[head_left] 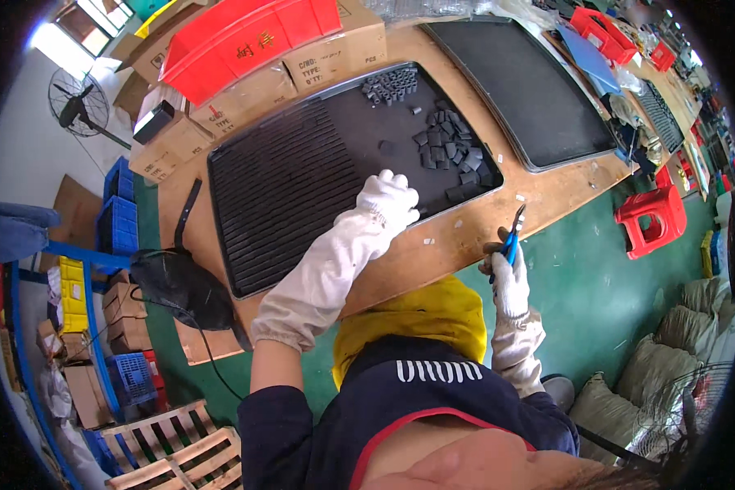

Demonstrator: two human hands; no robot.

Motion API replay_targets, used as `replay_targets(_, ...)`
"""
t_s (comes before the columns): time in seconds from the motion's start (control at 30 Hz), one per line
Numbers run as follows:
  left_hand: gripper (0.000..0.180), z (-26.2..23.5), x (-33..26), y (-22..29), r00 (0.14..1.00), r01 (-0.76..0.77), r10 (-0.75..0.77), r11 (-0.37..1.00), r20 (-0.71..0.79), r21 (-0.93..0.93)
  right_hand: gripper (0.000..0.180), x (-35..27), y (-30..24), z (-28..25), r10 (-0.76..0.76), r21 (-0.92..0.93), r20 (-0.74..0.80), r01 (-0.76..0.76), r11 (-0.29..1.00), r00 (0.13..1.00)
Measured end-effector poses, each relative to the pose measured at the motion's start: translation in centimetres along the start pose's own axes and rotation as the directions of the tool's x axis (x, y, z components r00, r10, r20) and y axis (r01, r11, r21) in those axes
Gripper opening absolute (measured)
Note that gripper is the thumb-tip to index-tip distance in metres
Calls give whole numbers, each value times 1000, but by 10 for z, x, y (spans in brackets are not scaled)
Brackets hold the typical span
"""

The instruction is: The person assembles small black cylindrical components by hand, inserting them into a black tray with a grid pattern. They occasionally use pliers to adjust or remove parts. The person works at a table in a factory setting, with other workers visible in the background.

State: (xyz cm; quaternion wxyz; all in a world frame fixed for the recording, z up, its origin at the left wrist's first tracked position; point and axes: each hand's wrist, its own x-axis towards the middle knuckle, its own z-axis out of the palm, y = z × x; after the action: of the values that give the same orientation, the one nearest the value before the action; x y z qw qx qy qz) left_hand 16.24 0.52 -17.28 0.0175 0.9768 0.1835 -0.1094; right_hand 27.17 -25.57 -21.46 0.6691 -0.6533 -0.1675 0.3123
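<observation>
Where bare wood is left along the near edge of the table (400, 273), blue-handled pliers (511, 247) are grasped by the gloved right hand (510, 287), at four o'clock from the centre of the shallow black tray (366, 131). Over the tray's near rim, the white-gloved left hand (389, 198) is held curled, though whether anything is pinched cannot be told. Long parallel strips (286, 188) are ranged at nine o'clock, short tubes (389, 84) clustered at one, and curved matte pieces (447, 149) heaped at three.

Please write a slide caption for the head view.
Right hand holds blue-handled pliers; left hand over black tray.
</observation>
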Motion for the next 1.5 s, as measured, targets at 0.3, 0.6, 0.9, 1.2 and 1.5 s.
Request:
replay_targets(0.3,27,-21,-3,13,957,-4,-240,559,-166,-829,54,2,-4,3,-254,-195,175,286,938,951)
replay_targets(0.6,27,-22,-46,29,896,-438,-122,-80,-427,-896,33,13,-74,44,-548,-194,145,567,801,824)
replay_targets(0.9,26,-25,-58,29,910,-407,-294,-488,-294,-772,51,16,-90,47,-436,-369,413,584,723,800)
replay_targets(1.2,25,-13,-51,28,889,-425,-348,-388,-297,-818,56,26,-74,49,-398,-462,456,594,658,796)
replay_targets(1.5,27,-22,-57,21,914,-307,-354,-288,-197,-907,55,30,-62,53,-404,-415,476,604,680,781)
